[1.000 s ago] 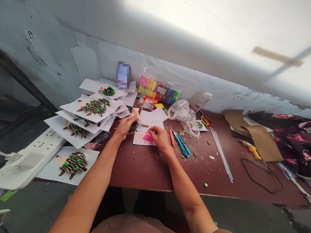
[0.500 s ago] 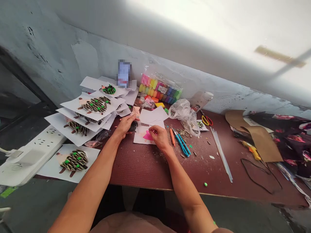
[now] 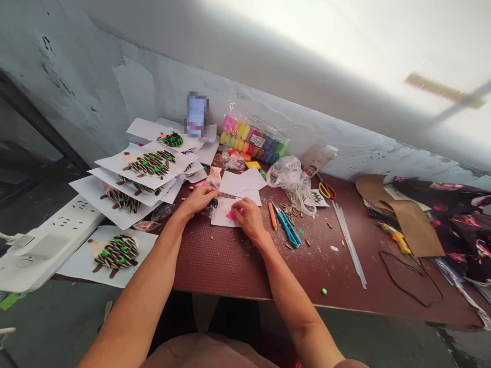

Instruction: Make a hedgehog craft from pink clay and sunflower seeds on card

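A small white card (image 3: 220, 220) lies on the table between my hands, with a flat bright pink piece of clay (image 3: 231, 214) on it. My right hand (image 3: 249, 219) has its fingertips pinched together at the pink clay and covers part of it. At the card's left edge is my left hand (image 3: 197, 201), fingers bent and pressed together; what they hold, if anything, is hidden. Beneath that hand sits a dark lump in clear plastic (image 3: 210, 206). Beyond it is a peach-coloured lump of clay (image 3: 215, 176). Blank white cards (image 3: 241, 181) lie just behind.
Hedgehog pictures made with seeds (image 3: 149, 163) are stacked at left by a power strip (image 3: 46, 245). Coloured clay packs (image 3: 253, 140) stand by the wall. To the right lie a blue cutter (image 3: 287, 227), sunflower seeds (image 3: 290, 207), scissors (image 3: 327, 190), glue sticks (image 3: 350, 245) and a glue gun (image 3: 399, 240).
My right fingertips have shifted slightly left and cover more of the pink clay. My left fingers have drawn closer together near the card's edge. The surrounding things lie as before.
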`<state>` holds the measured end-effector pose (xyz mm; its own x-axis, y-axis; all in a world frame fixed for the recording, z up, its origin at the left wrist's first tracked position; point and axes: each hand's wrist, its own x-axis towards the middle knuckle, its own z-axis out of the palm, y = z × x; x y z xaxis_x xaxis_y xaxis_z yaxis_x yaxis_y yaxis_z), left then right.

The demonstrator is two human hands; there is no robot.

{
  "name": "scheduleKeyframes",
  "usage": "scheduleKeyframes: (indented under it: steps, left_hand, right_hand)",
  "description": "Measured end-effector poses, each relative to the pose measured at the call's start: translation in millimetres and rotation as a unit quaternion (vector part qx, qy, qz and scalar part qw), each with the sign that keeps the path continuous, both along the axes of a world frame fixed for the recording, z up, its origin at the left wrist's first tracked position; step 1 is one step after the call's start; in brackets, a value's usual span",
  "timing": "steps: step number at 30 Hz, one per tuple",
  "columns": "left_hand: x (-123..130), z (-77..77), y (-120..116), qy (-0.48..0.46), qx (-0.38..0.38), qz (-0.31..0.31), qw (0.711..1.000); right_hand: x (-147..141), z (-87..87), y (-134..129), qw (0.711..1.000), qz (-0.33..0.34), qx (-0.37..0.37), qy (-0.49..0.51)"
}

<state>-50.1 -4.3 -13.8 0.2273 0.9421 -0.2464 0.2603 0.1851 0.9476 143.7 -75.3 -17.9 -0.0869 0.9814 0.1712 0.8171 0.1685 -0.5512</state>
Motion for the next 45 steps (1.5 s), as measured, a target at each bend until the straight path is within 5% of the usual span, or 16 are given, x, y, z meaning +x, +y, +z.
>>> scheduleKeyframes:
  steps: [14, 45]
  left_hand:
    - [1, -10.8, 5, 0.004, 0.034, -0.015, 0.999]
    - [1, -10.1, 6, 0.069, 0.034, -0.046, 0.996]
  right_hand:
    - [-6, -2.4, -1, 0.992, 0.044, 0.030, -0.116]
    - [-7, -4.2, 1, 0.996, 0.019, 0.037, -0.077]
